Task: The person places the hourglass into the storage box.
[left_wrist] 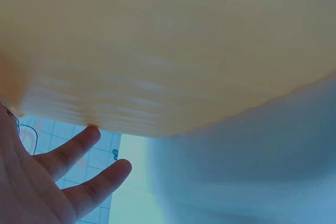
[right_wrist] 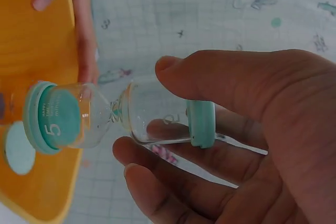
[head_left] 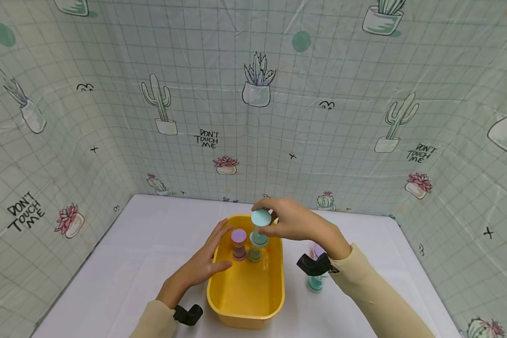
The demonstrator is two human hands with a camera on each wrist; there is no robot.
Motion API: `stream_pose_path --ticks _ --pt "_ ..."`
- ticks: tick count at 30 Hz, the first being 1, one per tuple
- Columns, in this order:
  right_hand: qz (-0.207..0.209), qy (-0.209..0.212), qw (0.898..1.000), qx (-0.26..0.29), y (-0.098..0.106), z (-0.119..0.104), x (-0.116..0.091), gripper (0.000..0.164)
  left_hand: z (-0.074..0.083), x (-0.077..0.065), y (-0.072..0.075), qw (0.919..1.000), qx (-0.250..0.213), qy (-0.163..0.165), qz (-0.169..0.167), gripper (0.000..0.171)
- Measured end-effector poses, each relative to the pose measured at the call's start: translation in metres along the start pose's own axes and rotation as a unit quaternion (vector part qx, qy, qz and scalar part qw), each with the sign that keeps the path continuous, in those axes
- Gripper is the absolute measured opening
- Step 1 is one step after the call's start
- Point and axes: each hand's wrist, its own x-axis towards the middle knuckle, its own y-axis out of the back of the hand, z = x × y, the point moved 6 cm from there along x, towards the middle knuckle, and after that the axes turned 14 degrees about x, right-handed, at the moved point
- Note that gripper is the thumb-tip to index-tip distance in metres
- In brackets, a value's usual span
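Note:
My right hand [head_left: 297, 223] grips a teal-capped sand timer [right_wrist: 58, 121] between thumb and fingers, holding it over the far part of a yellow basin [head_left: 247, 293]. The timer is clear glass with a narrow waist, and a "5" shows on its lower end. Inside the basin stand a purple sand timer [head_left: 238, 237] and a green sand timer [head_left: 255, 255], side by side. The held one partly covers the green one. At the basin's left side my left hand [head_left: 200, 265] touches the wall, fingers extended, its thumb over the rim.
On the white table [head_left: 122, 263], right of the basin, stand a teal sand timer [head_left: 315, 284] and a purple-topped one [head_left: 318, 249], partly hidden by my right wrist. A patterned cloth [head_left: 253, 131] encloses the back and sides.

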Motion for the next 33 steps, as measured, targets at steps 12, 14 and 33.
stream_pose_path --ticks 12,14,33 --pt "-0.077 -0.026 0.996 0.037 -0.047 0.019 0.032 0.04 0.0 0.001 0.002 0.9999 -0.008 -0.01 -0.003 0.08" --pt "-0.082 -0.031 0.995 0.041 -0.054 0.023 0.035 0.041 0.0 0.001 0.002 0.9999 -0.01 -0.01 -0.002 0.079" --pt "-0.115 -0.038 0.993 0.005 -0.095 0.048 0.05 0.038 0.002 -0.001 0.002 0.9998 -0.016 -0.007 -0.006 0.084"
